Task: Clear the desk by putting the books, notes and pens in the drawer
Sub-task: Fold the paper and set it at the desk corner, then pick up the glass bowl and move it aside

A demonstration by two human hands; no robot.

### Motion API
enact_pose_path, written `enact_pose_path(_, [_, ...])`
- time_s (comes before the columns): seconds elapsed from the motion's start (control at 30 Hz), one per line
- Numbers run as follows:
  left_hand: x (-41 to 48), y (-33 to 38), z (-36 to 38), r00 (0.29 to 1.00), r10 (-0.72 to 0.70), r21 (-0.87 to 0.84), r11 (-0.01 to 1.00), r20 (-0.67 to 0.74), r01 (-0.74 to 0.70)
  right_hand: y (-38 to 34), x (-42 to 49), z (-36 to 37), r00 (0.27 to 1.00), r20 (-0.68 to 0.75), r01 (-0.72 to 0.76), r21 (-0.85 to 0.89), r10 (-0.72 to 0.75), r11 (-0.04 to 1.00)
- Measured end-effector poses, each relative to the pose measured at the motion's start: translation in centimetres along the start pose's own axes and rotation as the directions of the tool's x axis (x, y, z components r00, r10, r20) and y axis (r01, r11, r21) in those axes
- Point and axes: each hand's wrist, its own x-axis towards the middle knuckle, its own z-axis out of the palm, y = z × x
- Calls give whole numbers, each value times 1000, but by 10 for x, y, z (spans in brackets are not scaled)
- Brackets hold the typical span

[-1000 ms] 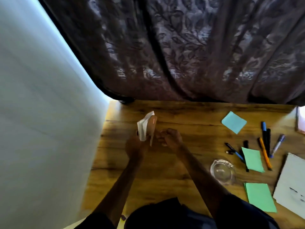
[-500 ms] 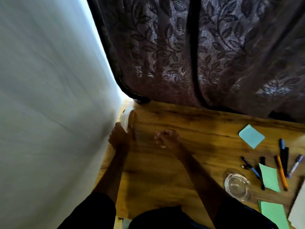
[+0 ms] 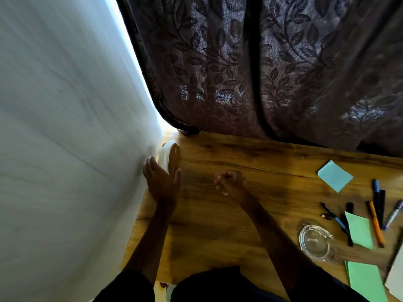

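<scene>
**Left hand (image 3: pixel 161 184) grips a white folded paper bundle (image 3: pixel 164 154) at ten o'clock**

Left hand reaches to about ten o'clock on the brown wood-grain desk (image 3: pixel 218 225), right against the white wall (image 3: pixel 65 127). It holds the white folded paper bundle, which has a brown strip along one side, between thumb and fingers. The bundle stands on edge at the desk's rim, and blur softens the finer detail of the grip. Right hand (image 3: pixel 231 185) rests on the wood just toward three o'clock of the left one. Its fingers are curled into a fist and nothing shows inside it.

Well apart, at three o'clock, lies a light blue square sticky note (image 3: pixel 334 178). Toward four o'clock is a loose cluster: a blue pen (image 3: pixel 375 188), a black pen (image 3: pixel 382 205), an orange pen (image 3: pixel 375 225) and a silver-grey marker (image 3: pixel 394 214). More dark pens overlap a light green paper note (image 3: pixel 359 229). A round clear glass ashtray (image 3: pixel 316 245) sits just beside that note, at its eight o'clock. A second light green note (image 3: pixel 366 282) lies at five o'clock by the near edge, next to a white sheet (image 3: pixel 395 277) cut off by the frame. A dark leaf-patterned curtain (image 3: pixel 283 73) hangs at twelve o'clock.
</scene>
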Motion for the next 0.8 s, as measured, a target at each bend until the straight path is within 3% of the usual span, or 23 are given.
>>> enact_pose_path(0.07, [-17, 11, -3, 993, 101, -20, 995, -58, -102, 4, -4, -13, 999, -33, 34, -30, -35, 999])
enact_pose_path(0.23, [-66, 54, 8, 950, 310, -183, 937, 48, -296, 22, -20, -55, 991, -84, 95, -59, -100, 994])
enact_pose_path(0.4, [-99, 87, 36, 812, 569, -215, 815, 130, -538, 51, -52, -97, 977, -184, 113, 6, -110, 994])
enact_pose_path(0.5, [-130, 106, 47, 696, 693, -253, 718, 185, -648, 71, -75, -123, 947, -308, 57, -116, -91, 992])
enact_pose_path(0.6, [-163, 119, 56, 608, 747, -332, 664, 268, -670, 96, -97, -144, 935, -336, -1, -324, -114, 946])
enact_pose_path(0.8, [-232, 155, 69, 452, 682, -358, 706, 575, -611, 142, -145, -189, 876, -474, -160, -455, -86, 876])
